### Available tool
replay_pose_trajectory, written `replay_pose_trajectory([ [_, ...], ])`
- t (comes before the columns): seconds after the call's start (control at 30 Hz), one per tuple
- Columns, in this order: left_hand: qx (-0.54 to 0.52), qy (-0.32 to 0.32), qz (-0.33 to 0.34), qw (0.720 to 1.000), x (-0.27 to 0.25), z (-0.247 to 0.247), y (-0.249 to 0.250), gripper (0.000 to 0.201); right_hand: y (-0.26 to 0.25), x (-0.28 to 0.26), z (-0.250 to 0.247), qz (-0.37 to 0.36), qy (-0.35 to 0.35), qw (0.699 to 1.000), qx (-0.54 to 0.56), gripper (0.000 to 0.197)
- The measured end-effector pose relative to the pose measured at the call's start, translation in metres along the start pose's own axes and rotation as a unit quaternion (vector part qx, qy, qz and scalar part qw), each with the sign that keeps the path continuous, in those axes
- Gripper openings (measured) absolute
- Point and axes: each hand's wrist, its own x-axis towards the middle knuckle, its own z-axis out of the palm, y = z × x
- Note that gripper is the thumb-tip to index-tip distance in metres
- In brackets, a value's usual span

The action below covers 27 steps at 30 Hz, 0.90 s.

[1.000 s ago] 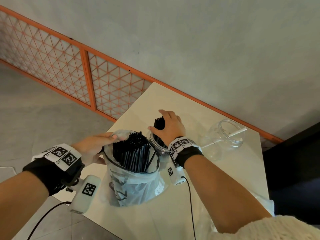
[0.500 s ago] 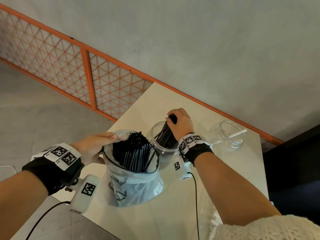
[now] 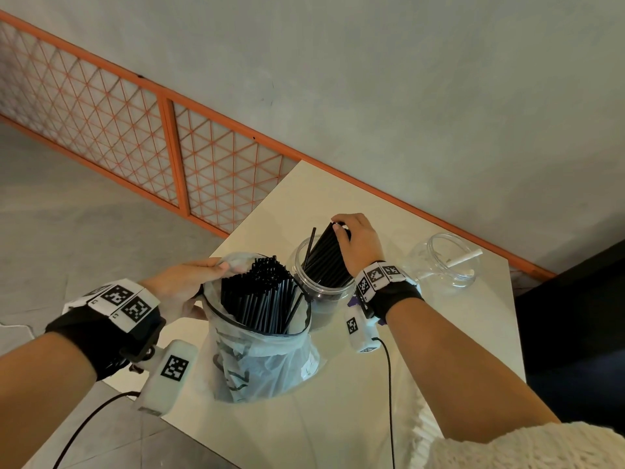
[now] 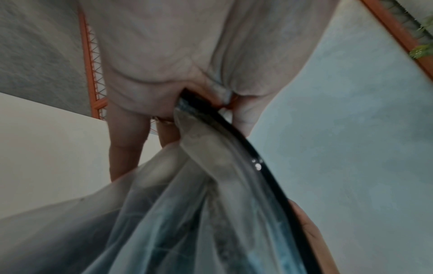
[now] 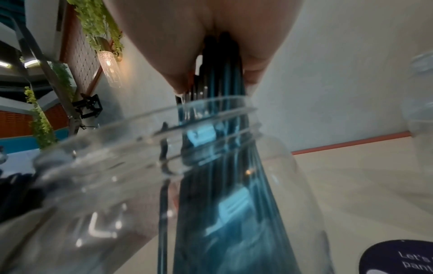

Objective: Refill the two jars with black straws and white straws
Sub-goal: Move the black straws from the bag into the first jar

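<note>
The right hand (image 3: 360, 243) gripped slanted black straws (image 3: 326, 257), now deeper in the jar (image 3: 321, 296); at 9 o'clock the left hand (image 3: 184, 286) pinched the bag (image 3: 260, 363).

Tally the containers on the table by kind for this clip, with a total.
Clear jars: 2, one with black straws, one with a white straw
Plastic bags: 1, open
Total: 3

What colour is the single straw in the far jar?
White straw, alone in the far clear jar; clearest in the head view.
</note>
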Motion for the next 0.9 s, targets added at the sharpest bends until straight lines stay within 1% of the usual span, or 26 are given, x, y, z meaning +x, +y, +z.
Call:
replay_pose_trajectory([
  [0.1, -0.004, -0.003, -0.002, 1.0, 0.0, -0.001, -0.001, 0.025, -0.002, -0.004, 0.0, -0.029, 0.024, 0.999, -0.036, 0.029],
  [0.17, -0.01, -0.005, -0.003, 1.0, 0.0, -0.002, -0.002, 0.026, -0.006, -0.008, -0.003, -0.074, 0.061, 0.992, -0.085, 0.03],
  [0.2, -0.011, -0.005, -0.003, 1.0, 0.0, -0.002, -0.002, 0.025, -0.01, -0.008, -0.005, -0.102, 0.066, 0.987, -0.11, 0.031],
  [0.23, -0.01, -0.003, -0.003, 1.0, 0.001, -0.002, -0.002, 0.024, -0.014, -0.008, -0.007, -0.126, 0.047, 0.982, -0.135, 0.033],
  [0.27, -0.007, 0.0, -0.003, 1.0, 0.001, -0.001, -0.002, 0.024, -0.018, -0.007, -0.008, -0.14, 0.011, 0.977, -0.163, 0.036],
  [0.33, -0.003, 0.003, -0.002, 1.0, 0.002, -0.001, -0.002, 0.025, -0.023, -0.001, -0.004, -0.151, -0.072, 0.96, -0.227, 0.041],
  [0.37, -0.001, 0.001, -0.002, 1.0, 0.001, -0.001, -0.002, 0.025, -0.024, 0.003, -0.002, -0.151, -0.102, 0.951, -0.249, 0.04],
  [0.4, 0.0, 0.0, -0.001, 1.0, 0.001, -0.001, -0.002, 0.025, -0.024, 0.007, 0.001, -0.148, -0.122, 0.946, -0.26, 0.038],
  [0.47, 0.001, 0.002, -0.001, 1.0, 0.0, -0.002, -0.002, 0.024, -0.023, 0.01, 0.003, -0.14, -0.132, 0.95, -0.247, 0.031],
  [0.57, 0.0, -0.003, -0.004, 1.0, -0.001, -0.003, -0.002, 0.025, -0.027, 0.006, -0.001, -0.124, -0.104, 0.971, -0.176, 0.025],
  [0.67, -0.006, -0.007, -0.004, 1.0, -0.001, -0.004, -0.002, 0.027, -0.033, -0.005, -0.019, -0.114, -0.057, 0.985, -0.12, 0.023],
  [0.77, -0.011, -0.008, -0.001, 1.0, 0.001, -0.005, -0.003, 0.027, -0.031, -0.017, -0.042, -0.11, -0.008, 0.987, -0.117, 0.021],
  [0.83, -0.012, -0.012, 0.002, 1.0, 0.001, -0.005, -0.003, 0.027, -0.027, -0.025, -0.055, -0.108, 0.019, 0.985, -0.135, 0.021],
  [0.9, -0.012, -0.013, 0.002, 1.0, 0.002, -0.005, -0.003, 0.027, -0.021, -0.03, -0.061, -0.101, 0.019, 0.981, -0.166, 0.022],
])
